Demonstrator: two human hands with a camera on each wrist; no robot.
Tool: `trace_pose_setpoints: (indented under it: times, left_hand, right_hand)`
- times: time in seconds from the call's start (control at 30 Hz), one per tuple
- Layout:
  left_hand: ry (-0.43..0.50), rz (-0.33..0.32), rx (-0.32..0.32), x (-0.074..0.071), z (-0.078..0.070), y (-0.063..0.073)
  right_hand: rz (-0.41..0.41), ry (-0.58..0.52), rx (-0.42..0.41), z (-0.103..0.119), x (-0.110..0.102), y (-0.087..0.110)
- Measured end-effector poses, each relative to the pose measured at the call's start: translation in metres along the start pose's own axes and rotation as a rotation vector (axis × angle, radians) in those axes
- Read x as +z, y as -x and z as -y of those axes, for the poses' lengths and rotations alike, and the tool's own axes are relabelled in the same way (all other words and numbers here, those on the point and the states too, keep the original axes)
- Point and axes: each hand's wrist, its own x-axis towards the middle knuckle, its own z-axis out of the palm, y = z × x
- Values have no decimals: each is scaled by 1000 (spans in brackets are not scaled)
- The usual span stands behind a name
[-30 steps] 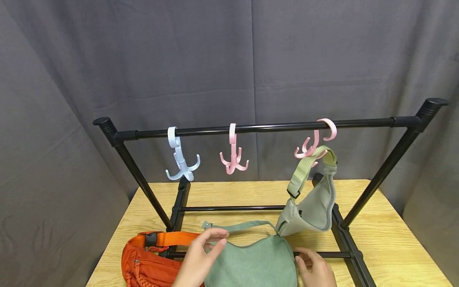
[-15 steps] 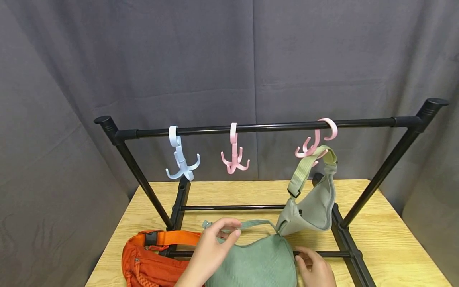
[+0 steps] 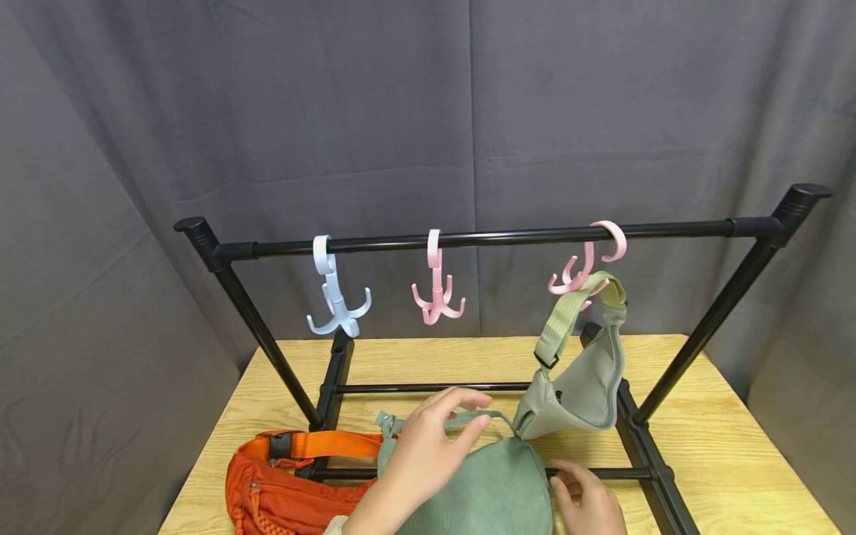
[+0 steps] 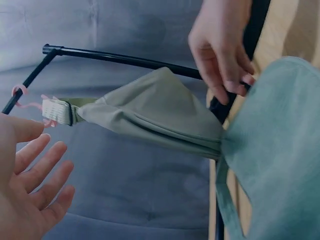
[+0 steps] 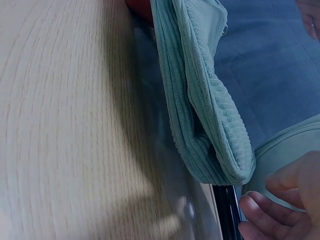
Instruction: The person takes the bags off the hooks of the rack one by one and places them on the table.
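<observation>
A green corduroy shoulder bag (image 3: 498,487) leans at the front of the rack, its strap (image 3: 468,418) lying behind its top edge. My left hand (image 3: 431,446) is over the bag's upper left part, thumb and fingers spread apart with nothing between them; the left wrist view shows the palm and loosely bent fingers (image 4: 42,185). Beside the bag's right edge is my right hand (image 3: 590,501), fingers loosely curled near the front lower bar (image 3: 628,474). In the right wrist view, a small gap separates that hand (image 5: 280,210) from the corduroy bag (image 5: 220,125).
A pale grey-green bag (image 3: 582,394) hangs by its strap from the right pink hook (image 3: 578,279). Another pink hook (image 3: 438,293) and a light-blue hook (image 3: 339,305) are on the black top bar (image 3: 521,238). An orange waist bag (image 3: 287,494) lies at left on the wooden table (image 3: 749,468).
My left hand has moved to the right across the top of the green bag, nearer the middle of its strap. The right hand stays beside the bag's right edge.
</observation>
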Motion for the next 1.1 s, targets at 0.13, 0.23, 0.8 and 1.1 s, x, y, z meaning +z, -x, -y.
trace_pose_setpoints:
  times: [0.13,0.23,0.8,1.1]
  left_hand:
    - [-29,-14,54,3,-11,-6]
    - [-49,-16,105,6,-17,-10]
    - [-133,-46,303,24,-37,-25]
    - [-222,-28,412,26,-46,-35]
  right_hand:
    - [0,-7,3,0,0,1]
    - [2,-12,6,0,1,2]
    - [4,-15,-18,-1,1,4]
    - [-6,-12,-16,-3,-1,6]
